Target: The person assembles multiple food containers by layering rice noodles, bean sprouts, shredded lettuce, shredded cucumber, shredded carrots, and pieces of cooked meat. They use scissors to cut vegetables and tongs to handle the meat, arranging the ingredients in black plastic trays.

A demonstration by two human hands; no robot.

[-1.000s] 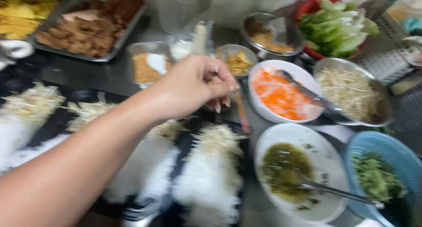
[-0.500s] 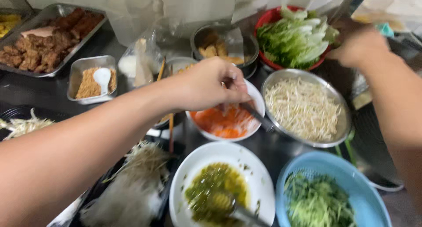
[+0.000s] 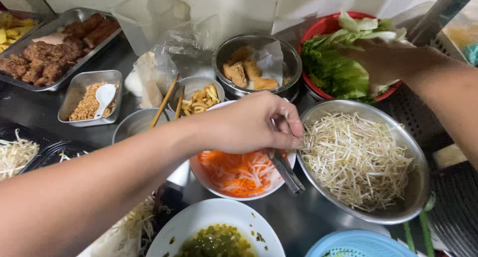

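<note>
steel bowl (image 3: pixel 420 187) of pale bean sprouts (image 3: pixel 356 160) sits at the right of the frame, and the left hand (image 3: pixel 254 123) hangs over its left rim, fingers curled in with the tips pinched together just at the edge of the sprouts; whether any strands are caught between them cannot be told. under that hand lies a white bowl (image 3: pixel 209 180) of shredded carrot (image 3: pixel 239 172), with metal tongs (image 3: pixel 285 171) resting across its right side. the right hand (image 3: pixel 386 60), in the upper right of the frame, reaches into a red basket (image 3: pixel 323 25) of lettuce (image 3: pixel 338 73), fingers closed loosely around green leaves. just left of the basket a metal strainer (image 3: pixel 294 63) holds fried rolls (image 3: pixel 246 73). at the upper left a tray (image 3: pixel 74 18) carries browned meat (image 3: pixel 45 58), and below it a small tin (image 3: pixel 114 95) of crushed peanuts holds a white spoon (image 3: pixel 103 98). at the bottom centre is a white plate (image 3: pixel 199 224) of chopped green relish, and a blue basket (image 3: pixel 348 244) shows at the bottom right.
</note>
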